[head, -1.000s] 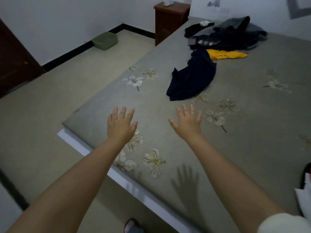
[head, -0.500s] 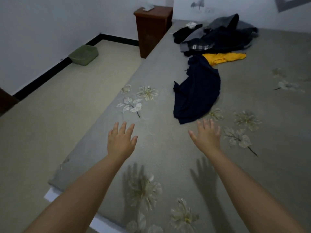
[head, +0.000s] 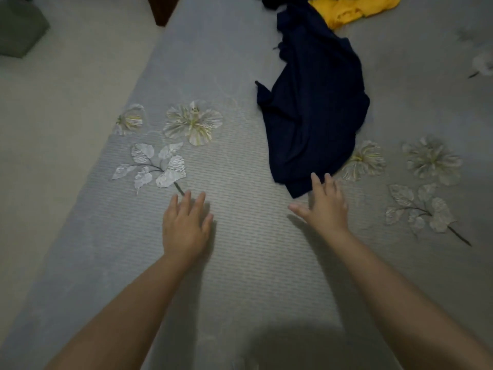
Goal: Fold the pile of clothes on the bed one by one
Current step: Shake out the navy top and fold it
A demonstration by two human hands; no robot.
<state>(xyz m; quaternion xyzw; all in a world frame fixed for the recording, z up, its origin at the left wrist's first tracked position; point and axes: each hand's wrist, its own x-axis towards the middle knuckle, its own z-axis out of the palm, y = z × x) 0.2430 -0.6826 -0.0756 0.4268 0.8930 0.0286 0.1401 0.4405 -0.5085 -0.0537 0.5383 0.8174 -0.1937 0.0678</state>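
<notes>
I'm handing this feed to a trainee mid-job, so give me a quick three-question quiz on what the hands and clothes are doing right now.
1. True or false: the right hand already grips the navy garment.
2. Which garment lies nearest the hands? A) the yellow garment B) the navy garment C) a red towel
3. Fill in: the left hand is over the bare ____, fingers straight.

Key
1. False: its fingers are straight, their tips at the garment's near edge; nothing is gripped.
2. B
3. bed
</notes>
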